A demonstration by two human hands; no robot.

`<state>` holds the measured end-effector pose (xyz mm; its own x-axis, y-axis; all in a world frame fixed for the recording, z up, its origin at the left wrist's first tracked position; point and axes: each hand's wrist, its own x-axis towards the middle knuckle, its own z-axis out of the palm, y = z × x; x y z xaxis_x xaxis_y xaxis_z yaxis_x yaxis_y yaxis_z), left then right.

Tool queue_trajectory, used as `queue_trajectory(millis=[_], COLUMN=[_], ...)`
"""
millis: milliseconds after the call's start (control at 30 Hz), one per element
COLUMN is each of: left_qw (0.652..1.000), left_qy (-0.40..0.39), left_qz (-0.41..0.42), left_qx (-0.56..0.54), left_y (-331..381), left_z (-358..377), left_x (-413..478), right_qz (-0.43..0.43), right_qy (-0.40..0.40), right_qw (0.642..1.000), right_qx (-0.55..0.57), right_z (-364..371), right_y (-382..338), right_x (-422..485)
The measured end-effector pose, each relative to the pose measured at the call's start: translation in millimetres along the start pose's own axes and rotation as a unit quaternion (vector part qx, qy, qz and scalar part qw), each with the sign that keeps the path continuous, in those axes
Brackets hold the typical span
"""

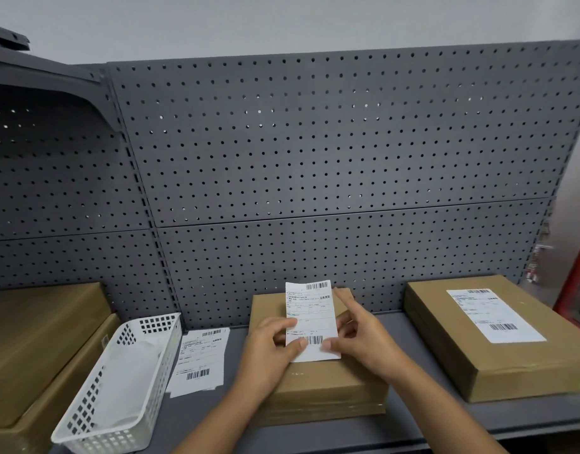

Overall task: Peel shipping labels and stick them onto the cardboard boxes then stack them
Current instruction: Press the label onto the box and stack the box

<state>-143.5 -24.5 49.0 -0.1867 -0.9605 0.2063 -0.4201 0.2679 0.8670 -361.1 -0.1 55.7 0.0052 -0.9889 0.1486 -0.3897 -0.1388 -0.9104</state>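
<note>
Now: pinching shipping label [310, 319] over middle box [331, 388]

Lying beside white basket [118, 381]: spare labels [200, 358]. Gripping its lower left edge, fingers curling: left hand [269, 348]. Gripping lower right edge, index finger extending: right hand [364, 342]. Sitting rightmost: labelled box [511, 365].

This looks like a packing or stockroom corner. A grey steel shelf [210, 417] is backed by pegboard [315, 158], and plain cardboard boxes [36, 339] are stacked along it, one bearing a barcoded label [495, 314]. Loose labels [200, 358] lie beside a white basket [89, 401].
</note>
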Motion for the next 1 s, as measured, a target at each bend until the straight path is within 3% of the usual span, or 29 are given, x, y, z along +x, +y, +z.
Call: queue_trajectory(millis=[433, 700, 900, 1000], left_qw=[1.000, 1.000, 0.999, 0.999], left_qy=[-0.025, -0.002, 0.022, 0.018], left_qz=[-0.018, -0.002, -0.041, -0.040], left_qx=[0.008, 0.025, -0.018, -0.002], left_y=[-16, -19, -21, -24], left_z=[4, 7, 8, 8], left_x=[6, 4, 11, 13], right_qz=[-0.030, -0.018, -0.049, -0.045], right_qy=[-0.007, -0.019, 0.025, 0.043], right_qw=[0.997, 0.988, 0.991, 0.986], right_qx=[-0.078, -0.154, -0.118, -0.154], right_z=[9, 13, 18, 29], right_y=[1, 13, -1, 4], right_x=[-3, -3, 2, 5])
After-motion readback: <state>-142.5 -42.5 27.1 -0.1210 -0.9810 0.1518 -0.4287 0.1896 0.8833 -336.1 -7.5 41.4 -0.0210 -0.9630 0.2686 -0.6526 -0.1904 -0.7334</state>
